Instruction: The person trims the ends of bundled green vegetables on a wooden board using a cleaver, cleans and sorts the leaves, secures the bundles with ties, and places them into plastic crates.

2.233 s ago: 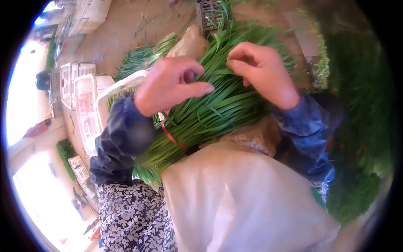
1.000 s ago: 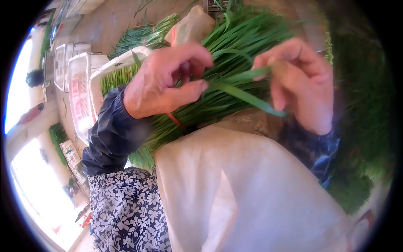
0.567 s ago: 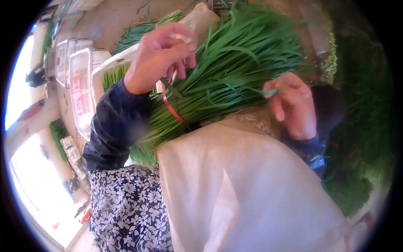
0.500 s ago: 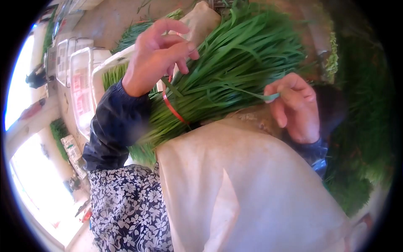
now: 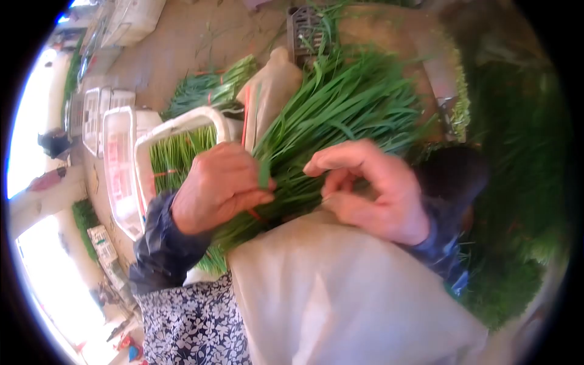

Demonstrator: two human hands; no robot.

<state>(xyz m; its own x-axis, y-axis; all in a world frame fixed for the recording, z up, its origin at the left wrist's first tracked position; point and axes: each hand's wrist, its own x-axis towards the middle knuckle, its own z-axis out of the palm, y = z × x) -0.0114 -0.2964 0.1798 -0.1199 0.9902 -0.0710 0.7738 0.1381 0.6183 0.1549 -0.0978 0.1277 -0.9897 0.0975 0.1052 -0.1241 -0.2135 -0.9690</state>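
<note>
Pinching a green leaf [image 5: 263, 173] near the fingertips, the left hand [image 5: 214, 187] is hovering over the stem side of a big bunch of greens [image 5: 359, 100]. Right hand [image 5: 383, 198] is curving above the same bunch, thumb and index parting, fingers bending; whether it is touching any leaves, cannot tell. Bunch is lying across the person's front, leaf ends fanning up toward the upper right, stems running lower left; a red band [image 5: 255, 214] is showing around the stems, partly hidden. Beige apron [image 5: 359, 286] is covering the lap just below, floral cloth [image 5: 191, 322] showing beside it. White basket [image 5: 182, 121] is standing left of the bunch, holding upright green stalks [image 5: 173, 158]. Paler basket [image 5: 120, 164] is sitting beside it, further left. Beige sack-like thing [image 5: 274, 85] is resting between the white basket and the leaves. Tied greens [image 5: 210, 88] are lying behind the white basket. Grey crate [image 5: 304, 33] is standing past the leaf tips. Dark, blurred greenery [image 5: 517, 164] is filling the right side.
</note>
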